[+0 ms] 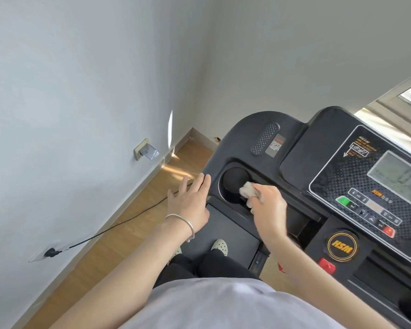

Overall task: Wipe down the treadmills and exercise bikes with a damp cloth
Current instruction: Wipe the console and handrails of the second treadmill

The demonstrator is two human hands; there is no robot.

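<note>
Right hand: the right hand (268,206) is clenched round a crumpled white cloth (247,189), fingers curled over the wad so that only its front end shows past the fingertips.
Cloth: it sticks out just ahead of the grip, with its free end at the near rim of the round black cup-holder well (233,178). Whether it presses on the plastic cannot be told.
Why bunched: probably so the wad fits the recess and follows its curved wall instead of spreading flat.
Left hand: the left hand (191,200) is released, fingers straight, with its fingertips on the left edge of the black plastic treadmill console (294,138). It lies just left of the grip and holds nothing.
Why placed there: it seems to steady the body while the other hand rubs.
Beyond the grip: the dotted black control panel with its grey screen (370,184) sits well to the right of the gripping hand and is a likely later surface.
Step in hand: wiping the cup-holder area, which looks early for a task covering several machines. No exercise bike is in view.
</note>
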